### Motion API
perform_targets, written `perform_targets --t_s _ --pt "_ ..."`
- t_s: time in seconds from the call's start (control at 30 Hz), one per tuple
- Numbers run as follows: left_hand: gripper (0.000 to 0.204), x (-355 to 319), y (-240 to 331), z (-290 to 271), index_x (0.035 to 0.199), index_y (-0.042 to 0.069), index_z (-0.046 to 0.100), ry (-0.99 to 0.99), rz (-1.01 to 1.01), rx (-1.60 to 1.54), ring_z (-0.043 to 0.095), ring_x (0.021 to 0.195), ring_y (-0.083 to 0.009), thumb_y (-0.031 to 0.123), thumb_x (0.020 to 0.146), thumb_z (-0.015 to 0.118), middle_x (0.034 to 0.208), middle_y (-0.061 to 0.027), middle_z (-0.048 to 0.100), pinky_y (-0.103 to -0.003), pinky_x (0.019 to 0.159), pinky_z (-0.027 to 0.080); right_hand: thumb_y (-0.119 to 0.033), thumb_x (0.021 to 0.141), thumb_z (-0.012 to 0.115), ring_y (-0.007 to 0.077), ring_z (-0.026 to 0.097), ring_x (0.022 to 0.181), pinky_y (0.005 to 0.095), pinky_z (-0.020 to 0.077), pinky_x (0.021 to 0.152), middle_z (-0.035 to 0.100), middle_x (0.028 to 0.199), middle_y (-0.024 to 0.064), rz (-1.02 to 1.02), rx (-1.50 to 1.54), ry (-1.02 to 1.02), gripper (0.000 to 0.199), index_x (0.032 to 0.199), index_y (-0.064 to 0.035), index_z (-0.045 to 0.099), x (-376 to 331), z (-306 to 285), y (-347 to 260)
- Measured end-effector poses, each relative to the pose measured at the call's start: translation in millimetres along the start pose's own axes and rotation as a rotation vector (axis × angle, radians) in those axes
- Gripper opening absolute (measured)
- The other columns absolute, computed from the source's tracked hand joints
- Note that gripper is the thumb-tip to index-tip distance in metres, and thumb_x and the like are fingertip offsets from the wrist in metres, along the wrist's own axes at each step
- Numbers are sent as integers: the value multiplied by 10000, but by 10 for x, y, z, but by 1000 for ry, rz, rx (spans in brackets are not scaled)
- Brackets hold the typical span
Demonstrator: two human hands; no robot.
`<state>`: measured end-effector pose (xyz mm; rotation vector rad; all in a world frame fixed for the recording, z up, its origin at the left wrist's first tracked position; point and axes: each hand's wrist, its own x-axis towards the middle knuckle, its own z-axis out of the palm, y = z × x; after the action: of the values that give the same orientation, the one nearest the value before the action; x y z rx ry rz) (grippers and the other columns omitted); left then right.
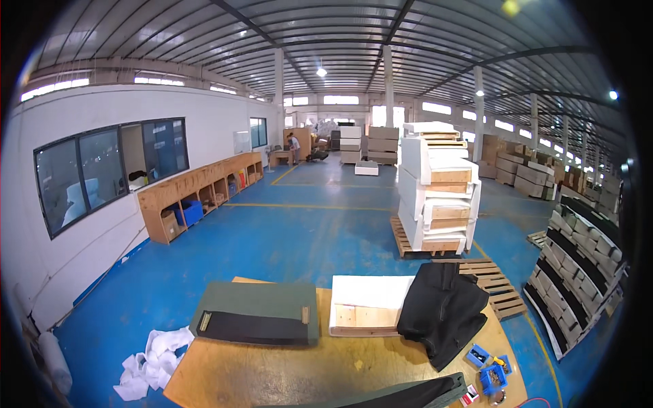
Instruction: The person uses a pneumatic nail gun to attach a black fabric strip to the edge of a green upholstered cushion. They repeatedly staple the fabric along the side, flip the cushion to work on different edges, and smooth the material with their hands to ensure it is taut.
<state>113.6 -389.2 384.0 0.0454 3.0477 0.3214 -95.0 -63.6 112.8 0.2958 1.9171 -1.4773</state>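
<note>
Neither of my hands shows in the head view. Below me is a wooden worktable (272,370). A padded panel in dark green and black fabric (262,306) lies at its far left. Beside it rests a white padded piece with a bare wood frame (371,296). Black fabric (442,306) is draped over that piece's right end and hangs down onto the tabletop. Close to me, a long dark green and black piece (408,394) is cut off by the lower edge.
Blue bins of small parts (493,377) sit at the table's right. White scraps (153,360) lie on the floor at left. Beyond stand a pallet stacked with white padded frames (439,190), another wooden pallet (493,282), stacked panels (578,265), wooden shelving (204,187) and a distant person (293,148).
</note>
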Motion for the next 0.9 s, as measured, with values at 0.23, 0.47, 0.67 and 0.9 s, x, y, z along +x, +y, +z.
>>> perform_targets --t_s 0.23,0.47,0.67,0.9 --pt "1017 -584 -1132 -447 1604 183 391 -139 -45 -14 527 1285 -368 409 735 868 1427 -171 551 -502 1093 409 -119 950 586 164 543 583 333 420 473 561 710 25 -39 -57 47 108 1053 -97 563 58 244 -276" --pt "960 -797 -1526 -781 1558 118 452 -141 -110 29 520 1308 -372 470 757 846 1416 -168 571 -511 1114 387 -148 967 604 167 591 641 333 472 518 620 771 42 0 -89 91 221 1177 -79 596 95 198 -90" --pt "678 -341 -1051 -187 1361 32 636 -65 -42 -228 595 1292 -352 567 945 647 1358 -179 659 -482 1096 445 -172 981 620 170 632 692 333 517 556 671 823 56 -22 -149 39 321 1283 -62 623 503 1 -62" --pt "651 534 -132 -80 1416 49 582 -95 84 -290 630 1234 -372 526 976 630 1350 -181 659 -475 1032 508 -307 1016 650 183 694 985 327 587 719 761 1077 72 -419 -89 -578 436 1377 -62 648 227 -24 -1766"
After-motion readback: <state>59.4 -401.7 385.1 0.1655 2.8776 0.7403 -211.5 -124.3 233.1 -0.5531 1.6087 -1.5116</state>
